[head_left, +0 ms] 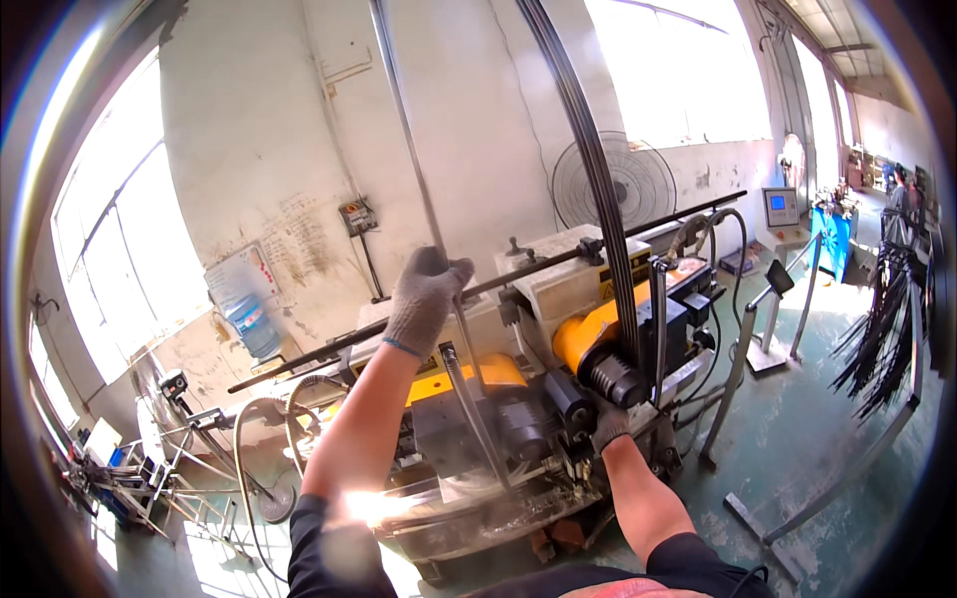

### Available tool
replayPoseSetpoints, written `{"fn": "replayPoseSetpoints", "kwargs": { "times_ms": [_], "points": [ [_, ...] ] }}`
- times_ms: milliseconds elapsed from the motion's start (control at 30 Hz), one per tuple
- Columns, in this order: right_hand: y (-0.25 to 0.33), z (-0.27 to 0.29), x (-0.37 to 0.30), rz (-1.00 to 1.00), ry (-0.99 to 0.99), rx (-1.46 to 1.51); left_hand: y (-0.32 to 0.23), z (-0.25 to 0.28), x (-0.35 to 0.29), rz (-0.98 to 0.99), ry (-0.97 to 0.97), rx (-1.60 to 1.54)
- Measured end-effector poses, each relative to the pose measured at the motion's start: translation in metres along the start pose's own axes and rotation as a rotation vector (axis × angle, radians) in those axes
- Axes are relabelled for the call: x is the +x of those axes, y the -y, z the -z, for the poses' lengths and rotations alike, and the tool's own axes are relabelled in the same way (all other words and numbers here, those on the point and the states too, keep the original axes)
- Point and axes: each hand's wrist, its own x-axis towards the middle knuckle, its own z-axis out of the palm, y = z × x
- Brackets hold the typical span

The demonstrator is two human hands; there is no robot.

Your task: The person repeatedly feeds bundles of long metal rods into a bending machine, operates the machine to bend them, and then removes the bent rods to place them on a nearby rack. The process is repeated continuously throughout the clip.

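My left hand (pixel 419 297), in a pale work glove, is raised above the machine with its fingers wrapped round a long, thin metal tube (pixel 407 125). The tube runs up past the top of the view and down toward the machine. My right hand (pixel 610 429), in a darker glove, is low against the front of the bench machine (pixel 543 399), beside a black cylindrical motor (pixel 613 381). Its fingers are mostly hidden among the machine parts. A bundle of long dark rods (pixel 598 169) stands upright behind that motor. A second, shorter metal bar (pixel 477 424) slants below my left hand.
A dark horizontal bar (pixel 538 267) crosses above the machine. Behind stand a round fan (pixel 620 189) and a blue water bottle (pixel 253 324). To the right are a control box with a screen (pixel 780 206), metal stands and hanging black strips (pixel 887 329). Another person (pixel 900 191) is far right.
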Motion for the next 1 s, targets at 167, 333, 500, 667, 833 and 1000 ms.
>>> {"fn": "replayPoseSetpoints", "kwargs": {
  "times_ms": [167, 333, 500, 667, 833, 1000],
  "points": [
    [-0.005, 0.006, 0.016, -0.106, 0.010, 0.090, -0.006, -0.006, 0.004, 0.055, 0.015, -0.108],
    [-0.008, 0.001, 0.018, -0.187, -0.040, 0.093, 0.012, -0.008, 0.011, -0.045, 0.015, -0.090],
    [-0.014, -0.003, 0.017, -0.093, -0.086, 0.100, 0.025, -0.008, 0.017, -0.104, -0.016, 0.063],
    [-0.017, 0.006, 0.030, -0.098, -0.106, 0.115, 0.015, -0.013, 0.013, -0.069, -0.036, 0.099],
    [-0.020, 0.002, 0.032, -0.100, -0.067, 0.119, 0.021, -0.011, 0.016, -0.099, -0.028, 0.095],
    [-0.006, -0.015, -0.002, -0.157, -0.051, 0.036, 0.024, -0.003, 0.018, -0.018, -0.020, 0.000]
  ]
}}
